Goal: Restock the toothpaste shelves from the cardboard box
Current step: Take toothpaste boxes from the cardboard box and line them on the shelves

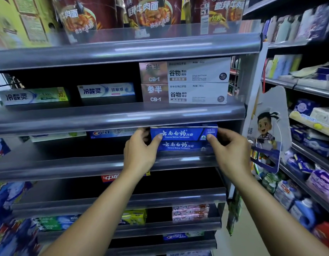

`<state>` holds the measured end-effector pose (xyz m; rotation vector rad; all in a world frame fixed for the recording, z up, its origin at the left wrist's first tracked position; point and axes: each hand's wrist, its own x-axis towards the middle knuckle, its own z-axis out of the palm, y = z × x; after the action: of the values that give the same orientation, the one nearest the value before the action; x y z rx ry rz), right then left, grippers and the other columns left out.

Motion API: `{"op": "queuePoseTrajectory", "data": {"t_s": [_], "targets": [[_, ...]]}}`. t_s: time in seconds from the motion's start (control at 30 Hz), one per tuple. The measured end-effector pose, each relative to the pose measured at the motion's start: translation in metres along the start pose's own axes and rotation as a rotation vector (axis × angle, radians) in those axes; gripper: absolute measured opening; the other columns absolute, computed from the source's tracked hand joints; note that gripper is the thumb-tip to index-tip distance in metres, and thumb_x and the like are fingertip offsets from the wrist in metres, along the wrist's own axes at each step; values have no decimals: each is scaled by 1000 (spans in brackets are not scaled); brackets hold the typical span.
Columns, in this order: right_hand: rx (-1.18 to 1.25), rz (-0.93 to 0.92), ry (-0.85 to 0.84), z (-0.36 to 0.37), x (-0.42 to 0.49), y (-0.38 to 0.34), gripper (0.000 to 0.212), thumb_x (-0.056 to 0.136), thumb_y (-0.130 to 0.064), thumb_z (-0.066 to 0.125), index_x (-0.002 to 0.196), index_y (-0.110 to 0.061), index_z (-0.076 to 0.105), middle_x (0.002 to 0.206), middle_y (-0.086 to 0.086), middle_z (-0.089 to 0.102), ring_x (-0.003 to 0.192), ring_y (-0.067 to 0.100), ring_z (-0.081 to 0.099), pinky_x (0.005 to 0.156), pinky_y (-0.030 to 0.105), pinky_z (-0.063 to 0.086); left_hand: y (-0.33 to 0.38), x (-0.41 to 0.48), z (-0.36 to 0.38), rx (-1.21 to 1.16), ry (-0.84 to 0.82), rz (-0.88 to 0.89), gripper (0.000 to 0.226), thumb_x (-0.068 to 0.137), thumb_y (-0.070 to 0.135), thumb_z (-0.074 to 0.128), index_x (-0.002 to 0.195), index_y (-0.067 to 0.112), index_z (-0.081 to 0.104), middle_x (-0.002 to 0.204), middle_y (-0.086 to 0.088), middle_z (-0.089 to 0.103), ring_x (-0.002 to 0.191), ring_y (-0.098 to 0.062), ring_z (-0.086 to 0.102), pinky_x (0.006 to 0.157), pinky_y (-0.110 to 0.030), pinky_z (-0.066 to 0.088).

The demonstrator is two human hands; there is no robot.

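Upper blue toothpaste box (184,133): lies flat on the lower blue toothpaste box (180,145), at the right end of the shelf (86,167), just behind its front lip. Long axis runs left to right, parallel to that lip, printed face toward the camera.

Left hand (139,152) pinches the box's left end, thumb on the front face and fingers curled round behind. Right hand (232,152) grips the right end the same way. Both hands are equally near, one per end. Forearms reach up and forward from below, wrists level with the lip.

Judgement: the box is being seated. What remains is a straight push toward the shelf's back, keeping it square over the lower box. Crest box (104,133) lies just to the left. The cardboard box is not in view.
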<state>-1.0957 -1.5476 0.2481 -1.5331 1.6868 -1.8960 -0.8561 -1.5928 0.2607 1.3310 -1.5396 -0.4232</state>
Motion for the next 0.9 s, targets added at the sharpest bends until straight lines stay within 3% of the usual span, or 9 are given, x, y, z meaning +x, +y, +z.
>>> {"op": "queuePoseTrajectory", "data": {"t_s": [0.1,0.2,0.27,0.37,0.53,0.73,0.83,0.9], "targets": [[-105,7,5,2,-3,10,29,87,-38,74,114,-27,75,87,-20,72,80,-6,65,68,22,52,-6,5,-1,110,-59,12,37,89,47,72,121,28,69,104,15,74,91,-7,70,84,-33,58],[-120,22,19,3,-1,12,28,84,-42,77,108,-28,76,81,-22,69,76,-2,65,67,27,55,-5,12,-2,130,-62,-10,30,85,48,75,110,29,75,74,27,69,81,0,68,67,-18,49],[-136,30,-2,4,2,11,24,84,-41,77,105,-29,76,80,-18,70,74,2,66,67,30,56,-4,16,-3,118,-57,-47,31,81,49,79,104,28,77,69,28,66,81,-3,69,71,-21,52],[-183,42,-18,7,12,8,10,85,-33,78,93,-28,76,74,-17,69,74,10,69,68,33,57,-4,20,-1,116,-62,-91,36,76,53,83,102,29,78,72,27,67,83,-4,71,78,-28,57],[-340,63,-18,15,35,5,22,80,-33,80,91,-14,77,84,3,76,82,28,70,72,30,50,2,27,3,139,-29,-159,44,73,55,84,107,27,76,83,21,73,89,-13,71,82,-33,58],[-408,118,-56,20,46,1,25,80,-30,81,90,-8,77,88,13,76,88,33,71,73,31,51,9,33,4,234,-71,-193,44,77,61,78,108,30,76,104,10,77,97,-20,72,85,-34,58],[-466,53,-26,16,34,-7,27,84,-32,74,97,-8,75,93,14,76,93,35,69,78,36,53,8,23,-4,293,-85,-68,47,85,57,72,120,27,73,113,6,76,105,-25,70,87,-37,57],[-482,-63,25,13,14,-12,28,89,-33,69,104,-10,73,98,13,75,94,34,68,82,39,54,-2,4,-16,391,-30,151,47,91,50,65,128,22,69,117,0,75,109,-29,67,89,-39,55]]}}
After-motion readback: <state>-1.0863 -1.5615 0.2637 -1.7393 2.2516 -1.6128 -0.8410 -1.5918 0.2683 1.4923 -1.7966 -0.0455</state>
